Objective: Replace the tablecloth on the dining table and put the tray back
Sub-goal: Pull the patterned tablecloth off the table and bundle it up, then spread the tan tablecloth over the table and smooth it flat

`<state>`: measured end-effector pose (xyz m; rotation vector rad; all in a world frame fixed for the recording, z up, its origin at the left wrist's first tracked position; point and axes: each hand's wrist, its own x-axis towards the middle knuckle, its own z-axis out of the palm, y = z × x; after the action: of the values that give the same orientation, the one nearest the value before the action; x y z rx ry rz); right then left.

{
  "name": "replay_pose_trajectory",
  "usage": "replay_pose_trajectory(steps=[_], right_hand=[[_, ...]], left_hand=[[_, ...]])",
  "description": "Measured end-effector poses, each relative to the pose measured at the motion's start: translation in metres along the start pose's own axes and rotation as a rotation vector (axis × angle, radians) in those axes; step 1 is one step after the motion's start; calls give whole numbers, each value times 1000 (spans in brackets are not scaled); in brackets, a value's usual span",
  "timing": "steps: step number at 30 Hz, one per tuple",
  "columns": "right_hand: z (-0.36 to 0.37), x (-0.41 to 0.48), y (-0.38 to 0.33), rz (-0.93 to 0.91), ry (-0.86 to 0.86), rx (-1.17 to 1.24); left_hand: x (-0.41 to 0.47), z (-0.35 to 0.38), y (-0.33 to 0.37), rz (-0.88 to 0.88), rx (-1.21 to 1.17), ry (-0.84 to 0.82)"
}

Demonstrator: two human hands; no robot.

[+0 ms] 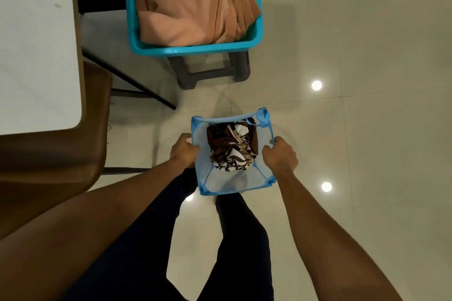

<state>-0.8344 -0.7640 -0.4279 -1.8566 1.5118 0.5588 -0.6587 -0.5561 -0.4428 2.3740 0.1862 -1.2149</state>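
Head view, looking straight down. Nearest: two bare forearms and legs in dark, close-fitting trousers, cut off by the bottom edge; the feet are mostly hidden under the hamper.

Light blue mesh hamper (221, 186) held between the hands, above the glossy tiled floor (354, 129). Square mouth, soft see-through walls, darker blue trim, one loop handle at the far right corner. Whether its base touches the floor cannot be told.

Left hand (184, 150): fingers curled shut over the hamper's left rim, thumb outside. Right hand (281, 154): closed on the right rim, fingertips hidden behind the mesh edge.

Inside the hamper, towards its far side: crumpled tablecloth (231, 148), satiny sheen, dark brown with a white and cream pattern, bunched into a ball. Pattern detail hard to make out.

Left of the hands: brown chair (49, 154), smooth leather-like seat, rounded corner, cut off by the left edge. Thin black metal legs run under it.

Beyond the chair: the surface (36, 44), bare, pale grey-white, rounded near-right corner, tan edge band; a small faint mark near its far part. Mostly out of frame.

Farthest, top centre: turquoise plastic basket (195, 51), rectangular, rounded rim, cut off at the top. It holds folded peach cloths (190, 7), matte, with stacked edges along the right side. The basket sits on a grey plastic stool (210, 73), only partly visible.

Three round light reflections on the floor tiles.
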Motion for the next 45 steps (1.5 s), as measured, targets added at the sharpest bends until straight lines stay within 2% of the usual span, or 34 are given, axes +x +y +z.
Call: replay_pose_trajectory(steps=[4,7,14,16,21,24,27,30,35,40,43,45], right_hand=[[-24,-18,-20,8,73,189],[-47,-29,-42,-87,49,279],[-102,-33,-124,-396,-62,178],[-114,-25,-160,-462,-61,143],[-121,1,-242,-561,-17,142],[-113,19,-286,-584,-8,164],[-95,36,-321,-572,-28,133],[-81,49,-341,-560,-30,44],[-84,60,-344,-529,-39,46],[-90,63,-333,-607,10,25],[-94,57,-330,-670,2,-143],[-98,51,-331,-689,75,-222]], left_hand=[[-17,-24,28,105,-42,101],[-31,-48,58,238,-41,123],[-48,-116,140,559,104,224],[-38,-138,161,635,169,251],[19,-183,201,702,392,231],[54,-204,231,793,702,120],[74,-211,250,742,1070,19],[87,-204,261,645,1258,-30],[89,-192,285,614,1390,-27],[88,-190,303,573,1525,54],[84,-201,324,676,1537,85],[78,-212,337,739,1509,107]])
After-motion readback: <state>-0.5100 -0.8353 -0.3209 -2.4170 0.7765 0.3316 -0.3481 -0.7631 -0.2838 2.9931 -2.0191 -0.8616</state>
